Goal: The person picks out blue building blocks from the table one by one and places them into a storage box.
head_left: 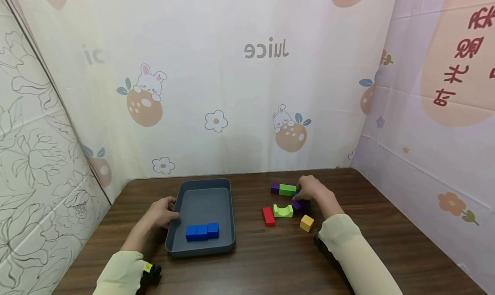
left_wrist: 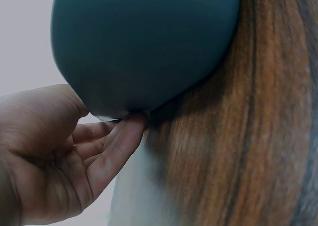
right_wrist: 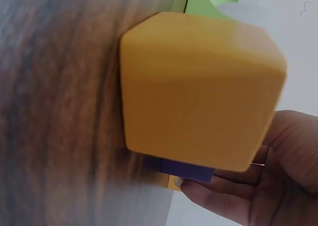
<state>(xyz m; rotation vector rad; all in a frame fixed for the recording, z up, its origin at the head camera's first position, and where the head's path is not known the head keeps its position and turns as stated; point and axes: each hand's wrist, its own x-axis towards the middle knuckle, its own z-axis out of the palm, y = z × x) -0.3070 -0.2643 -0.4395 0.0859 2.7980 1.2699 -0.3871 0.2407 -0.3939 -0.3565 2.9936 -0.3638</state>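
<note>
A grey tray (head_left: 205, 205) lies on the left of the table, with several blue blocks (head_left: 202, 232) in a row inside its near end. My left hand (head_left: 164, 212) grips the tray's left side; the left wrist view shows the fingertips (left_wrist: 135, 120) at its outer wall. Over on the right, my right hand (head_left: 312, 190) reaches down among purple blocks (head_left: 300, 205) and a blue block (head_left: 296, 193). In the right wrist view a yellow cube (right_wrist: 198, 97) hides part of that hand, and I cannot tell whether its fingers pinch a block.
Near the right hand lie a red block (head_left: 268, 217), a light green arch block (head_left: 283, 211) and a green block (head_left: 287, 190) beside a purple block (head_left: 275, 188). Patterned curtains (head_left: 232, 80) hang behind the wooden table (head_left: 251, 260) and at both sides.
</note>
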